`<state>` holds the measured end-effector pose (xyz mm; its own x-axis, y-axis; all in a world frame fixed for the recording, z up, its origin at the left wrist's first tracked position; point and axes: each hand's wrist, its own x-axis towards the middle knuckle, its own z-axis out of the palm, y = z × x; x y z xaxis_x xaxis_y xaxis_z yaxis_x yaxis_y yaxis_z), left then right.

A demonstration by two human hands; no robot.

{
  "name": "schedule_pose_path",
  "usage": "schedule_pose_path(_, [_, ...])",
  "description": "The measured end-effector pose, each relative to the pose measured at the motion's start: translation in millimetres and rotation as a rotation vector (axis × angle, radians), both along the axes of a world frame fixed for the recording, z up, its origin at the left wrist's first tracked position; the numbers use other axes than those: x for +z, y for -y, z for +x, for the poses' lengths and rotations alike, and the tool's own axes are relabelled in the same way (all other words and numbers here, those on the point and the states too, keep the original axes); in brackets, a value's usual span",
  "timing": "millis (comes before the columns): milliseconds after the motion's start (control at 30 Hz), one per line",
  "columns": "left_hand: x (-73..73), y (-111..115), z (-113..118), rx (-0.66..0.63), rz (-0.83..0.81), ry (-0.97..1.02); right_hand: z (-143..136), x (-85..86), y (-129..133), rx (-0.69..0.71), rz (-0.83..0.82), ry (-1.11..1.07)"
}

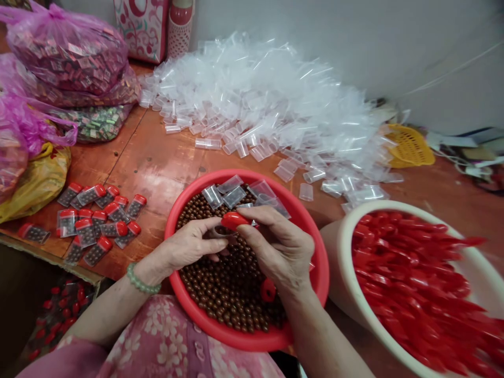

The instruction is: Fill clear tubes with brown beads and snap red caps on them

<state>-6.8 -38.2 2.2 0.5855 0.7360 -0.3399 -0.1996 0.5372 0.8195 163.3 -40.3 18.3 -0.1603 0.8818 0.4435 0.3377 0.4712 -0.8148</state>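
Over a red basin (pixel 323 268) of brown beads (pixel 220 296), both my hands meet. My left hand (pixel 189 245), with a green bead bracelet on its wrist, pinches a clear plastic case (pixel 218 232), mostly hidden by the fingers. A glossy red cap (pixel 235 220) is gripped between the thumb and fingers of my right hand (pixel 281 244), right at the case's mouth; whether it is seated there I cannot tell. Another red piece (pixel 268 290) shows below my right palm, above or on the beads. Several empty clear cases (pixel 234 196) lie on the beads at the basin's far side.
Bead-filled cases with red caps (pixel 85 231) lie on the table's left. Clear empty cases (pixel 255 100) are heaped behind the basin. A cream bucket (pixel 347 262) of red caps (pixel 409 289) stands right. Pink bags (pixel 71 52) fill the back left; a yellow basket (pixel 411 147) sits back right.
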Motion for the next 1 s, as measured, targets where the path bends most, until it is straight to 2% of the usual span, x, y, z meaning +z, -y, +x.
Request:
schedule_pose_path(133, [-0.8, 0, -1, -0.016, 0.036, 0.020, -2, -5.2, 1, 0.063, 0.014, 0.042])
schedule_pose_path(333, [-0.4, 1, -3, -0.062, 0.071, 0.068, 0, -6.7, 3, -0.003, -0.100, 0.003])
schedule_pose_path(467, [-0.6, 2, -3, -0.072, 0.060, 0.060, -1, -9.2, 3, 0.013, -0.124, -0.022])
schedule_pose_path(633, [-5.6, 5, -4, -0.105, 0.012, 0.104, 1, -14.2, 3, 0.064, -0.105, 0.071])
schedule_pose_path(767, [-6.6, 6, -4, -0.047, -0.103, 0.259, 1, -13.6, 8, 0.122, -0.005, 0.281])
schedule_pose_path(833, [-5.6, 6, -3, -0.002, -0.111, 0.291, -3, -13.6, 9, 0.126, 0.075, 0.397])
schedule_pose_path(1000, [-5.8, 5, -2, 0.065, -0.118, 0.278, -14, -19.5, 8, -0.011, 0.265, 0.563])
